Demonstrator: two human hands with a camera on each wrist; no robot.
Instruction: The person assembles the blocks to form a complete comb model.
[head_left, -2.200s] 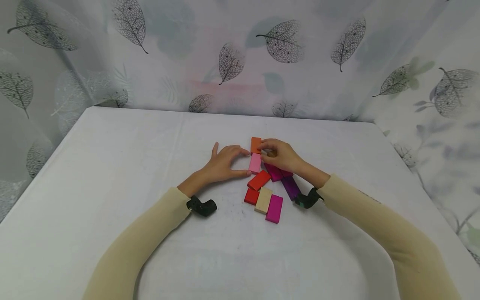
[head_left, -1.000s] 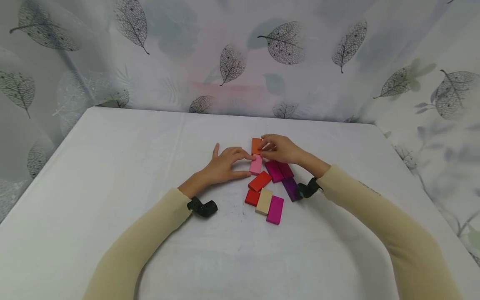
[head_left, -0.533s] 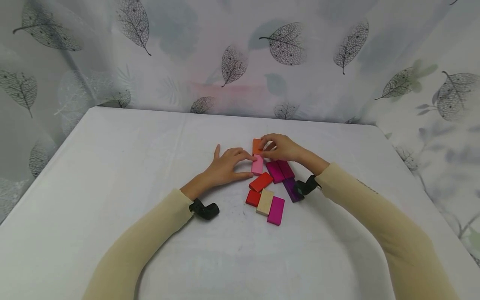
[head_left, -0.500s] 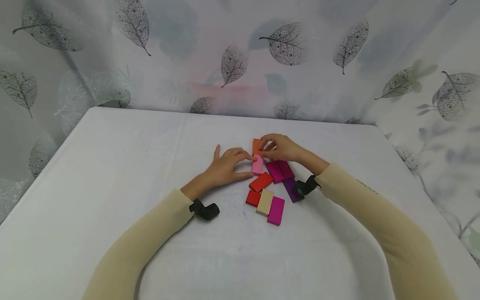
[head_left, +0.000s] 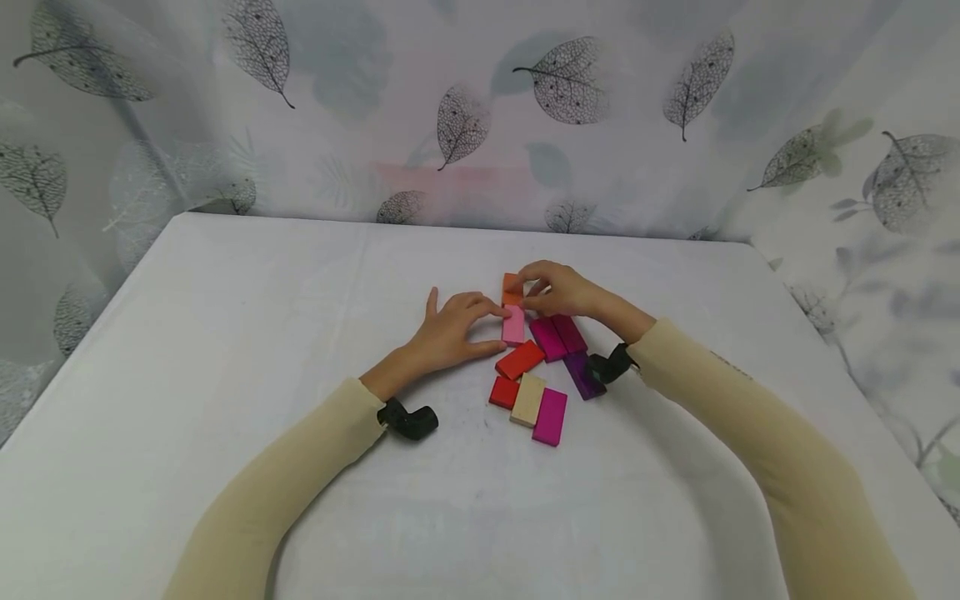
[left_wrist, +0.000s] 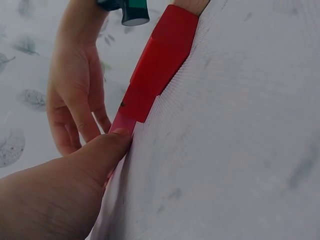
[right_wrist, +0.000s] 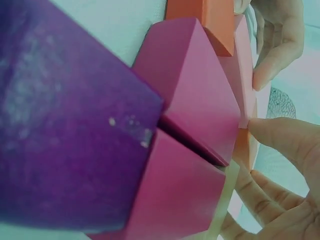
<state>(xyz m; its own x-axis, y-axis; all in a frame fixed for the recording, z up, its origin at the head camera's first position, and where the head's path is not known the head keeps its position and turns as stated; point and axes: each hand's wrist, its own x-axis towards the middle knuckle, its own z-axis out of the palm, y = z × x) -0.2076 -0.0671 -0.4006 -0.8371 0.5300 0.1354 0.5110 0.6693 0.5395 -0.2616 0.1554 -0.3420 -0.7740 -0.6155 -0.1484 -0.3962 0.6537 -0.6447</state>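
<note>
In the head view, my left hand [head_left: 453,332] holds a pink block [head_left: 513,327] between thumb and index finger. The index finger lies at its far end and the thumb at its near left corner. My right hand [head_left: 564,289] pinches an orange block [head_left: 510,285] that sits end to end with the pink one, its fingers covering the right side. Up close in the left wrist view, my left thumb [left_wrist: 107,147] presses on the pink block [left_wrist: 122,122]. In the right wrist view, a yellowish block [right_wrist: 226,197] shows behind the magenta ones.
Right of the pink block lie two magenta blocks [head_left: 547,337] and a purple block [head_left: 583,375]. Nearer are an orange-red block [head_left: 520,360], a red block [head_left: 503,392], a wood-coloured block [head_left: 528,400] and another magenta block [head_left: 550,417], on a white table [head_left: 300,275].
My right hand has shifted slightly farther from me, uncovering more of the magenta blocks. My left index finger has moved right onto the pink block's far end.
</note>
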